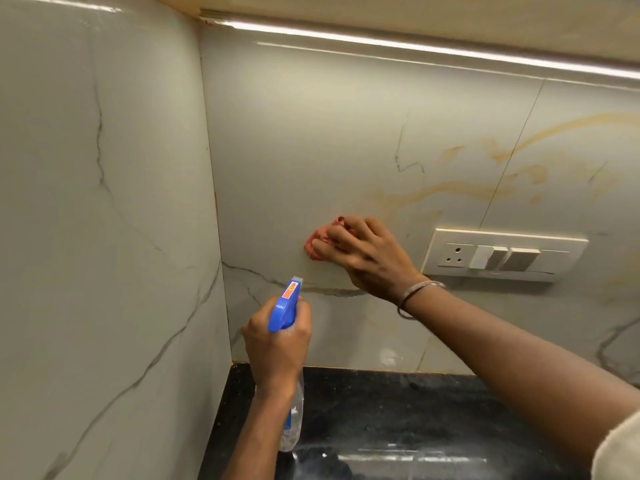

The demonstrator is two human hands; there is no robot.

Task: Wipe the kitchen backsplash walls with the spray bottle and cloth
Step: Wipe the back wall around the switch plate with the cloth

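Cloth pressed to the tile, bottle held ready beside it.

Head view: the right hand (360,252) has its fingers (341,237) curled over a bunched pink cloth (317,242), pressing it against the backsplash wall (311,133), left of the switch plate (502,254). The cloth looks soft and light, and is best kept wadded so it doesn't skid on glossy tile. The left hand (277,344) is clamped round the neck of the spray bottle (285,303), above the black table (398,410). The bottle is clear plastic, likely light, and easiest to hold at the neck.

White switch panel (505,254), black countertop (398,410), lit strip light (415,46)
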